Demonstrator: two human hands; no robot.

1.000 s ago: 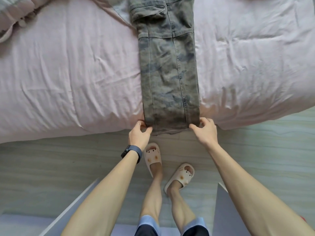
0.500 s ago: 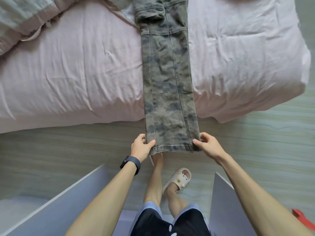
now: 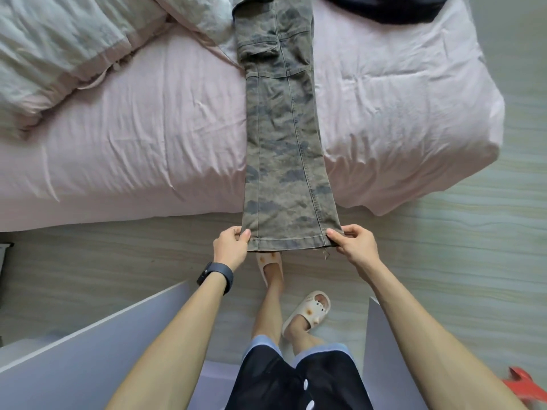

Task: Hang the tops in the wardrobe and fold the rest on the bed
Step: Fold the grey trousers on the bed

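We are folding the long grey-green camouflage trousers (image 3: 284, 143), stretched across the pink-sheeted bed (image 3: 133, 137); our left hand (image 3: 231, 247) and right hand (image 3: 355, 247) are each pinching a hem corner. Next, probably carrying the hem toward the waistband.

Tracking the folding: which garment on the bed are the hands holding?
The camouflage trousers: the left hand and right hand pinch their hem corners. The dark garment at the far corner of the bed lies untouched.
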